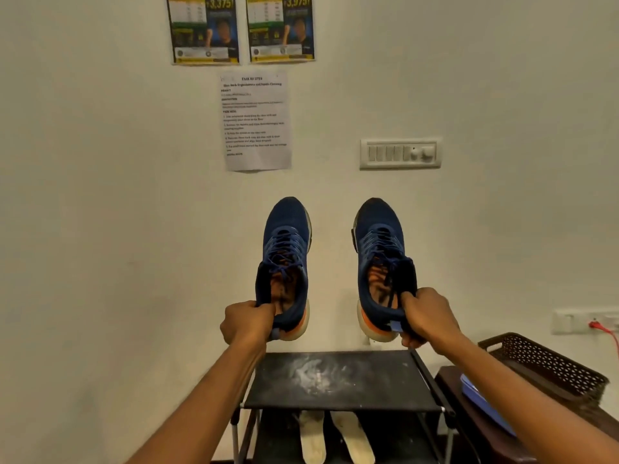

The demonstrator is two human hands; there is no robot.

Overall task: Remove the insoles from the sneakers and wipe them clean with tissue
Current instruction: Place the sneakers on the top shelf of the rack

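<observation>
Evidently little is done: the left hand [248, 321] and right hand [425, 318] each clench the heel of 1 blue sneaker, left sneaker [284, 262] and right sneaker [382, 266], raised above the rack shelf [338, 380]. Orange insoles [378, 283] seemingly remain inside both, and no tissue shows, so removal and wiping remain; 2 pale insoles [335, 437] lie below the shelf.

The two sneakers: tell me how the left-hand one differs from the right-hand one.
The left sneaker is gripped by the left hand at its heel collar; the right sneaker is gripped by the right hand at its heel. The right sneaker's toe looks darker and dirtier. Both are blue, laced, held toe-up, with orange linings.
</observation>
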